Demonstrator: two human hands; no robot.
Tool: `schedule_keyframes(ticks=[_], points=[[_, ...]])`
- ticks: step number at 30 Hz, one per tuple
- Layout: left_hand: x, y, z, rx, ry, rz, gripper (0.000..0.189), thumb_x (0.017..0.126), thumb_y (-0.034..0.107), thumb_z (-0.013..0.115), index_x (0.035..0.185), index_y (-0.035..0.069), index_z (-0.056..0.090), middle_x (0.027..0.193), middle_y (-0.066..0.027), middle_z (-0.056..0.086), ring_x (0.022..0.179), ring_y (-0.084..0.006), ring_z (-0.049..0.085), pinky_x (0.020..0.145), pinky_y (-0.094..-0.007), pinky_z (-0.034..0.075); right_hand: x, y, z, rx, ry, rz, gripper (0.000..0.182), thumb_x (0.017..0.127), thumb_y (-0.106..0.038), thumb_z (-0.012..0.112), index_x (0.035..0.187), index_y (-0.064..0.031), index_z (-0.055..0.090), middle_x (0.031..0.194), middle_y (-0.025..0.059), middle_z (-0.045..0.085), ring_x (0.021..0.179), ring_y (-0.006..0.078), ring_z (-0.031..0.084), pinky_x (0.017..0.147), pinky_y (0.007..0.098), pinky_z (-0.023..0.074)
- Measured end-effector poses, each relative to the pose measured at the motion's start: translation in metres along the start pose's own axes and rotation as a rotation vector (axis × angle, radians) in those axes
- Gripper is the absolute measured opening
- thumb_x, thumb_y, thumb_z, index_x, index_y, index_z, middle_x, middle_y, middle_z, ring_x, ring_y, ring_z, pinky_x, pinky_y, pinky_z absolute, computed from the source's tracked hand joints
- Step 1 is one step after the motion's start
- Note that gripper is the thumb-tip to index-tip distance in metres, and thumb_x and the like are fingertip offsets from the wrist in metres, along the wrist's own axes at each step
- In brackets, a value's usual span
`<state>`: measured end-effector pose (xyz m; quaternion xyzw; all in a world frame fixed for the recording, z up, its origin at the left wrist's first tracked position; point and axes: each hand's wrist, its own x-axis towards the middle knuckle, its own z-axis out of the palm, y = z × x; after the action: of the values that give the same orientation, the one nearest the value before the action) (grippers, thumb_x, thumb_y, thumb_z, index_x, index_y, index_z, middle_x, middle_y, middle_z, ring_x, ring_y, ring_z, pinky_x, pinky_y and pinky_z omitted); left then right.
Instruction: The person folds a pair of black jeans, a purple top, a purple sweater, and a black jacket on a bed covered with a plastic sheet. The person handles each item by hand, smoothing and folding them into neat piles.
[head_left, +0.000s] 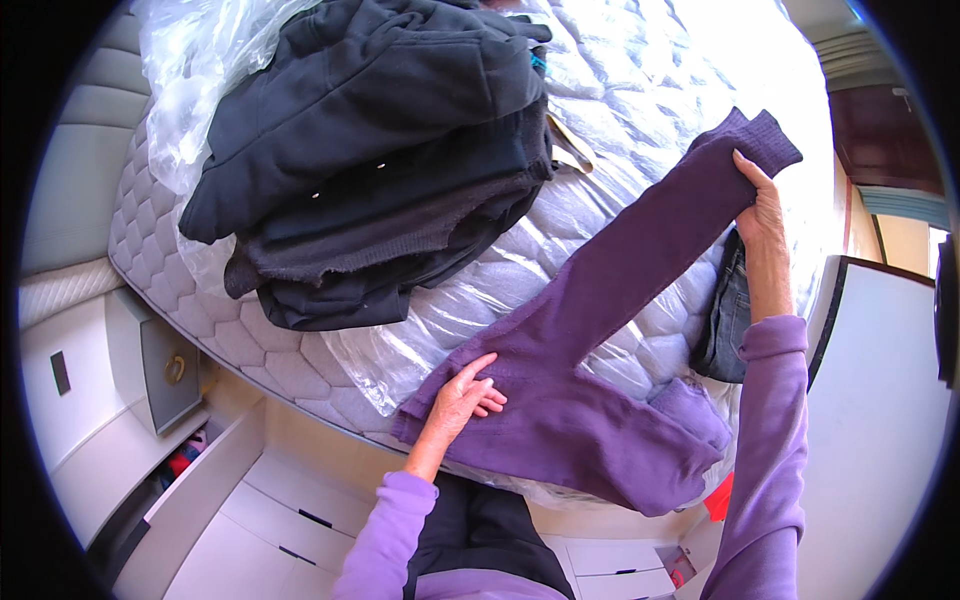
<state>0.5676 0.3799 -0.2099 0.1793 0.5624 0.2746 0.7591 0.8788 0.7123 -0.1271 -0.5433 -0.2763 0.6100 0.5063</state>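
A pair of dark purple knit trousers (540, 375) lies spread over the near edge of a plastic-covered mattress. One leg reaches up and to the right, ending in ribbed cuffs, while the other part is bunched at the lower right. My right hand (761, 202) grips the extended leg just below its cuff, thumb on top. Flat on the fabric near the waist end rests my left hand (461, 397), index finger extended and nothing in its grasp. Folded dark jeans (726, 315) lie beside my right forearm, partly hidden by it.
A tall stack of folded black clothes (375, 150) stands on the quilted mattress (292, 360). Loose clear plastic (180, 90) bunches at the upper left. Below the bed, an open drawer (202, 480) juts out at the left. A white panel (877, 420) stands at right.
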Motion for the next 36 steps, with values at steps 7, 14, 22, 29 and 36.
schedule_keyframes(ticks=[7,14,22,29,36], points=[[0.005,0.041,0.023,-0.016,-0.259,0.140,0.051,0.090,0.027,0.048,0.135,0.008,0.033,0.095,-0.0120,0.063,0.082,-0.0180,0.062,0.072,-0.0271,0.048,-0.044,-0.032,0.029,-0.049,-0.031,-0.090,0.018,0.073,-0.001,0.066,0.090,0.0029,0.063,0.089,0.0114,0.065,0.083,0.0188,0.063,0.082,0.0280,0.0488],[0.108,0.062,0.043,-0.233,-0.260,0.132,0.052,0.092,0.036,0.046,0.130,0.002,0.037,0.117,-0.0124,0.055,0.100,-0.0198,0.058,0.080,-0.0301,0.048,-0.166,-0.010,0.072,-0.458,0.045,-0.322,0.026,0.068,0.002,0.065,0.093,-0.0012,0.061,0.087,0.0081,0.063,0.080,0.0175,0.059,0.076,0.0281,0.0470],[0.116,0.078,0.027,-0.232,-0.297,0.078,0.061,0.091,0.048,0.042,0.131,0.001,0.037,0.117,-0.0127,0.053,0.105,-0.0200,0.052,0.094,-0.0321,0.039,-0.249,0.167,0.077,-1.228,-0.287,-0.695,0.024,0.058,-0.001,0.060,0.081,-0.0067,0.058,0.101,0.0082,0.054,0.096,0.0273,0.051,0.081,0.0376,0.0410],[0.111,0.063,0.037,0.108,-0.232,0.328,0.063,0.077,0.012,0.065,0.132,0.002,0.035,0.123,-0.0158,0.048,0.112,-0.0189,0.048,0.093,-0.0287,0.039,-0.262,0.166,0.062,-1.199,-0.431,-0.462,0.041,0.063,0.007,0.053,0.101,-0.0067,0.059,0.102,0.0109,0.053,0.093,0.0286,0.051,0.079,0.0377,0.0436],[0.110,0.061,0.039,0.060,-0.205,0.280,0.059,0.080,0.006,0.060,0.133,0.005,0.034,0.121,-0.0119,0.051,0.109,-0.0156,0.050,0.092,-0.0266,0.040,-0.207,0.180,0.049,-0.721,-0.025,-0.274,0.032,0.080,-0.003,0.055,0.112,-0.0010,0.057,0.085,0.0140,0.058,0.078,0.0259,0.059,0.073,0.0317,0.0477]])
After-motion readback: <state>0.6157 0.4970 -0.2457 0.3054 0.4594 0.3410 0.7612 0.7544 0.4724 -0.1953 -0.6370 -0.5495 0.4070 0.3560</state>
